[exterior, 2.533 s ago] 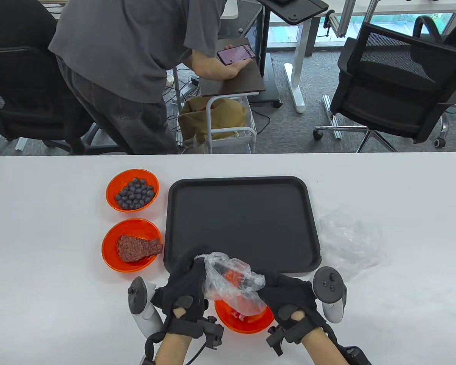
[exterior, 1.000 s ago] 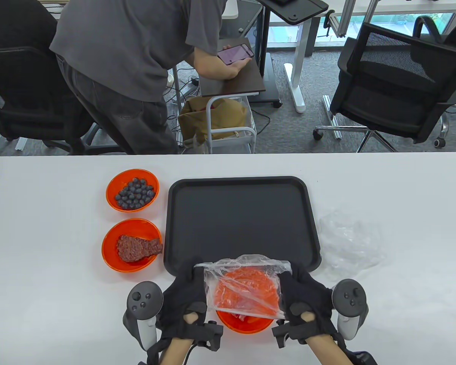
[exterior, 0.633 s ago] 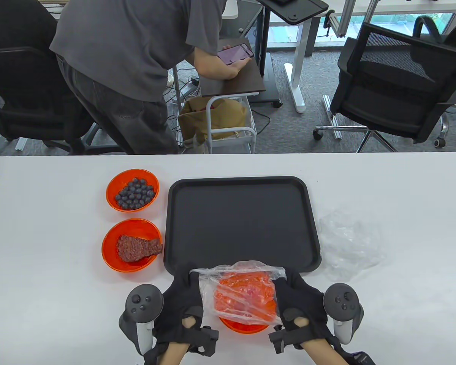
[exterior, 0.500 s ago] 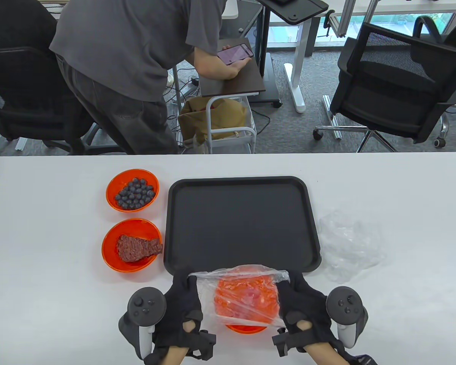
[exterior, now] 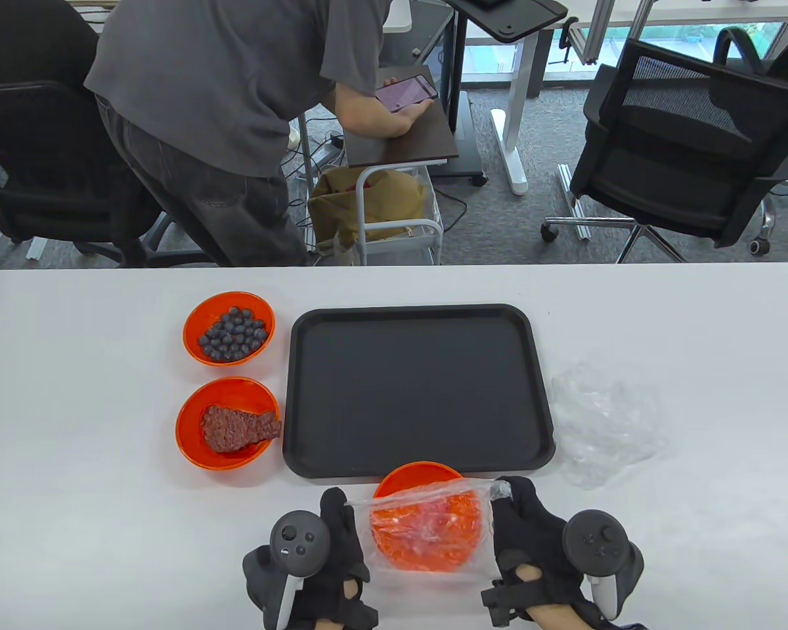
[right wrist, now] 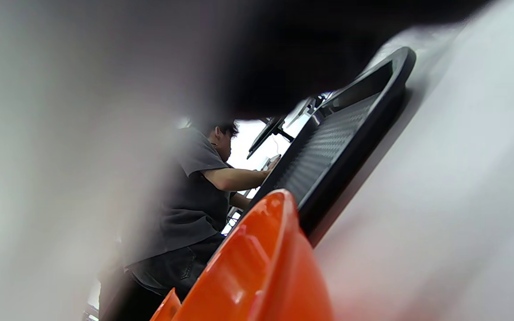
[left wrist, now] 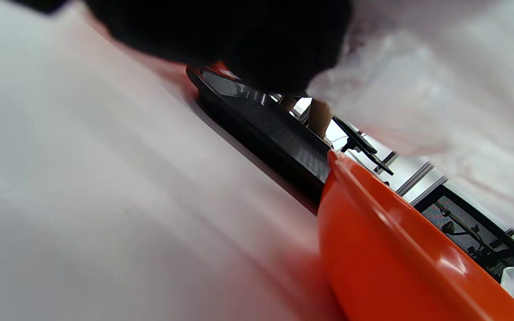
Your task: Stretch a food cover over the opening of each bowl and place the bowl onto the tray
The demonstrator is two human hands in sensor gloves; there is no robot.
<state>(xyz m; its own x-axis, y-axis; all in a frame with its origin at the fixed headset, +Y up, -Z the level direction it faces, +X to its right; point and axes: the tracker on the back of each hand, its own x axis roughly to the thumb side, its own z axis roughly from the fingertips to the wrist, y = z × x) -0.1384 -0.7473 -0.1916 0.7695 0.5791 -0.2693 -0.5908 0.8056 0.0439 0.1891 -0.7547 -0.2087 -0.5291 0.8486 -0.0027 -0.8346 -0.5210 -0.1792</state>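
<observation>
1. Gripping the clear plastic food cover [exterior: 433,518] at its two side edges, the left hand [exterior: 331,558] and the right hand [exterior: 532,545], both in black sensor gloves, held the film stretched between them, fingers pinched on it.
2. The cover lay over the near part of the round orange plastic bowl [exterior: 420,476] at the table's near edge, whereas half a second earlier it had hung above the bowl and hidden all but the near rim.
3. The bowl's far rim was now bare, just beside the near edge of the black rectangular tray [exterior: 420,387], which the left wrist view [left wrist: 283,142] and right wrist view [right wrist: 346,147] both showed behind the orange wall; whether they touched could not be told.
4. Both hands had drawn back toward the near edge and sat lower in the table view than before.
5. Left of the tray, the orange bowl of blueberries [exterior: 230,328] and, nearer, the orange bowl with a dark red slab of meat [exterior: 228,423] stood uncovered, unchanged.
6. A crumpled heap of clear covers [exterior: 604,423] lay right of the tray on the white table [exterior: 729,394], as before.
7. Beyond the far edge, a person in a grey shirt [exterior: 236,85] bent over a phone [exterior: 404,92].
</observation>
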